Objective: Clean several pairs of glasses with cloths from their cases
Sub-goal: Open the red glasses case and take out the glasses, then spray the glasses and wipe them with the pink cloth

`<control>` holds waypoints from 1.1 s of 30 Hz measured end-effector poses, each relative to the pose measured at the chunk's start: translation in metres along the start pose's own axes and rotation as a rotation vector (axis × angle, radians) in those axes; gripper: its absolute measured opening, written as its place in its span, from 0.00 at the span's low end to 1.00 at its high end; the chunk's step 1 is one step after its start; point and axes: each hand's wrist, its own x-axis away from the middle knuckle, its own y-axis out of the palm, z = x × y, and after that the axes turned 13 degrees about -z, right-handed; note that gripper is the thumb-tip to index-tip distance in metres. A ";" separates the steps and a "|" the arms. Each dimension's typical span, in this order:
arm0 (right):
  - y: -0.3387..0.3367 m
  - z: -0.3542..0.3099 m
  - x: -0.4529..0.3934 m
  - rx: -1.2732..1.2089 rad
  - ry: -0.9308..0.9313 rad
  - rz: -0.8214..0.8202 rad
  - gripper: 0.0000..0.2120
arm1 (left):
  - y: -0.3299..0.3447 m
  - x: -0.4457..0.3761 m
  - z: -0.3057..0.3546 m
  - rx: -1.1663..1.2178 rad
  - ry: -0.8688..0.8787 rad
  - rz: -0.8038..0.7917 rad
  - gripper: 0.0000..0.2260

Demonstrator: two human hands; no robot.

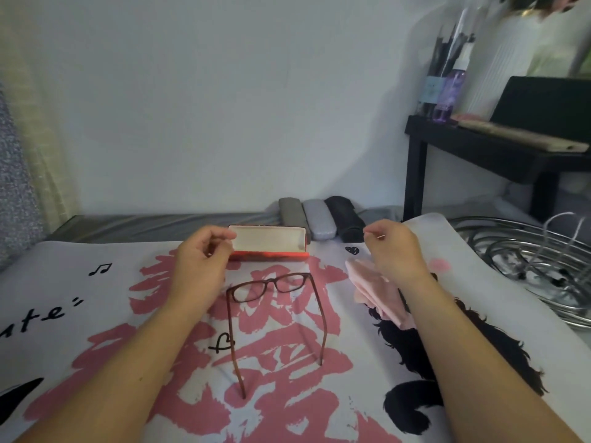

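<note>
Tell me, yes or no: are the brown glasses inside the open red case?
No: the brown glasses stand unfolded on the printed mat, in front of the open red case, which looks empty.

printed mat – glasses, pink cloth, open case

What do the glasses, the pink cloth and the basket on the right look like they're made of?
Glasses: probably plastic, going by the thin, glossy, reddish-brown mottled frame and arms; the lenses are clear. Pink cloth: soft matte fabric, likely microfibre, since it lies in limp folds. Basket: metal wire with a polished, chrome-like finish, shown by bright reflections along its curved rods.
</note>
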 end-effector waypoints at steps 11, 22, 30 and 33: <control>-0.102 -0.096 -0.066 0.062 -0.268 0.385 0.14 | 0.019 -0.035 0.041 -0.130 0.201 0.025 0.13; -0.186 -0.088 -0.164 0.359 0.197 0.493 0.19 | 0.060 -0.088 0.108 -0.154 0.136 -0.082 0.12; -0.194 -0.079 -0.180 0.236 0.208 0.426 0.13 | 0.067 -0.092 0.113 -0.162 0.131 -0.091 0.12; -0.197 -0.076 -0.182 0.145 0.179 0.437 0.10 | 0.067 -0.089 0.114 -0.154 0.130 -0.092 0.12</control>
